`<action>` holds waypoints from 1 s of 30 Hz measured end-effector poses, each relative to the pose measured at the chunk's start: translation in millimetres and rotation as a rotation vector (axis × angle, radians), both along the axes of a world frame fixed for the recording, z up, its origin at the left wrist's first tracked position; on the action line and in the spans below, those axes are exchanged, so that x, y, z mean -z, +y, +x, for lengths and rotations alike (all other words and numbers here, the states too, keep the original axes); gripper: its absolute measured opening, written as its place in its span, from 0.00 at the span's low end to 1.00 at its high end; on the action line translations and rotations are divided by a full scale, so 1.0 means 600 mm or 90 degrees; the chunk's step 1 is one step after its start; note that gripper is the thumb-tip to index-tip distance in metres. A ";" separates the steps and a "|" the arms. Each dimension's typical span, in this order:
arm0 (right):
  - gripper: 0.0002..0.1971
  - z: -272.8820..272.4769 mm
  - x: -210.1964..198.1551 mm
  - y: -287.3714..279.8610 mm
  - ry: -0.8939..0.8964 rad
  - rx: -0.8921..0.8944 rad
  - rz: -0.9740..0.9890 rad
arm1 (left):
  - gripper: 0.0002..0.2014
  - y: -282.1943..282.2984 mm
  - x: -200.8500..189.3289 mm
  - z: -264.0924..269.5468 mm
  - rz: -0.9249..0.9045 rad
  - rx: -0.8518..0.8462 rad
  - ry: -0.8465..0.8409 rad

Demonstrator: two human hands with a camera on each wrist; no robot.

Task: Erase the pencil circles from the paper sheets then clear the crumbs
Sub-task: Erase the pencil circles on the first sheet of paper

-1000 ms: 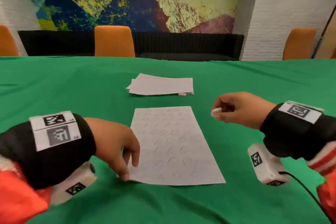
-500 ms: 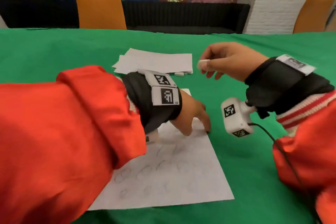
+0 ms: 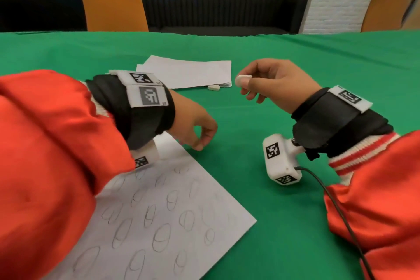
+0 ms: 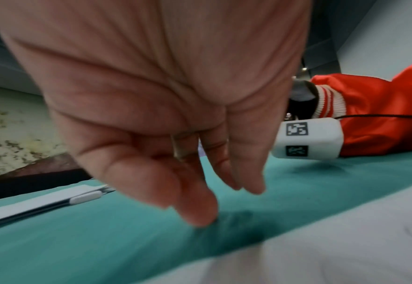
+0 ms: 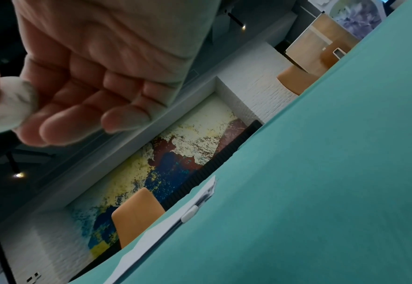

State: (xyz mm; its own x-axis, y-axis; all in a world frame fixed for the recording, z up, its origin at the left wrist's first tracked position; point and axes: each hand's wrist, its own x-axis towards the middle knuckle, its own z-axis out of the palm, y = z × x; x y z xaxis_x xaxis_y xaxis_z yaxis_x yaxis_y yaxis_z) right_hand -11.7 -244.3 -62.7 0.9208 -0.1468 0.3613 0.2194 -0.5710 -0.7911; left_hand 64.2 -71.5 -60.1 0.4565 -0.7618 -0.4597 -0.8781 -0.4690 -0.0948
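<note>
A white paper sheet (image 3: 159, 211) covered in pencil circles lies askew on the green tablecloth (image 3: 284, 223) in front of me. My left hand (image 3: 201, 143) reaches across it, fingers hanging down and holding nothing. In the left wrist view, the left hand (image 4: 224, 201) has a fingertip (image 4: 200, 217) touching the cloth just past the sheet's far edge (image 4: 333, 240). My right hand (image 3: 244, 83) is raised above the table and pinches a small white eraser (image 3: 243, 79). The right wrist view shows the same eraser (image 5: 8, 107) smudged grey.
A stack of paper sheets (image 3: 188, 74) lies farther back, with a second white eraser (image 3: 213, 88) on the cloth beside it. Orange chairs (image 3: 113, 4) and a black bench stand behind the table. A cable (image 3: 336, 207) runs from my right wrist camera.
My left arm has swung from the sheet's near left corner across to its far right edge. The sheet now lies skewed. My right hand has kept the eraser in the air.
</note>
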 end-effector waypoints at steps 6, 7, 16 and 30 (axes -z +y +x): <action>0.06 -0.010 -0.018 0.017 -0.006 -0.010 -0.011 | 0.25 0.043 0.014 0.000 0.043 -0.062 0.047; 0.05 -0.010 -0.021 0.021 0.002 -0.014 -0.016 | 0.24 0.047 0.016 0.000 0.049 -0.061 0.039; 0.04 -0.008 0.003 0.045 0.080 -0.069 0.033 | 0.20 0.055 0.016 0.013 0.006 -0.068 0.105; 0.03 -0.017 0.023 0.048 0.114 -0.070 0.036 | 0.08 0.086 0.019 0.013 -0.009 -0.072 0.096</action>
